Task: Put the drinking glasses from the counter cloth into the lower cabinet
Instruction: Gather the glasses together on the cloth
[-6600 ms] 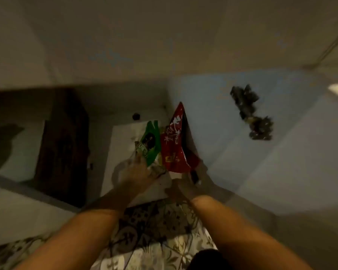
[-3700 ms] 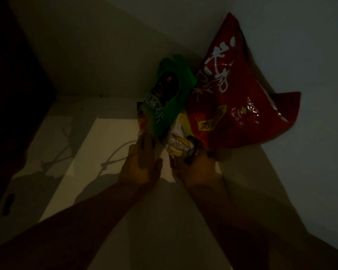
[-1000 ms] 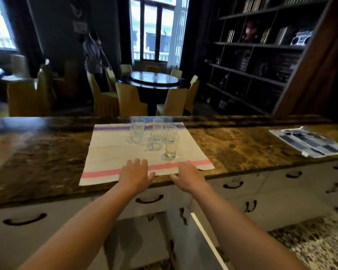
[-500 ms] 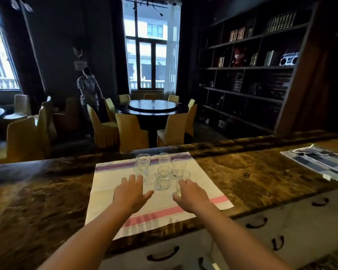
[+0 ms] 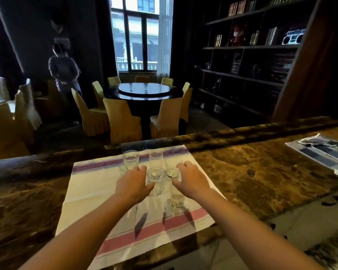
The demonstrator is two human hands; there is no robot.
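Several clear drinking glasses stand grouped on a white cloth (image 5: 94, 193) with a pink stripe near me and a purple stripe at the far edge. My left hand (image 5: 132, 185) reaches in with straight, spread fingers; its fingertips are by the back-left glass (image 5: 130, 159) and its thumb is against the short front tumbler (image 5: 157, 184). My right hand (image 5: 192, 180) is also spread, with its fingertips beside the back-right glass (image 5: 171, 166) and its thumb over the rim of the tall front glass (image 5: 177, 197). A tall glass (image 5: 156, 159) stands at the back middle. Neither hand holds a glass.
The cloth lies on a brown marble counter (image 5: 252, 172). A folded blue checked cloth (image 5: 324, 151) lies at its right end. White drawer fronts with dark handles (image 5: 330, 201) sit below at right. Beyond the counter are a round table with chairs (image 5: 144, 90), a standing person (image 5: 63, 71) and bookshelves.
Both hands have left the snack bags in the dark cabinet and come up to the counter. Over the last second they slid forward from the cloth's near edge in among the glasses.
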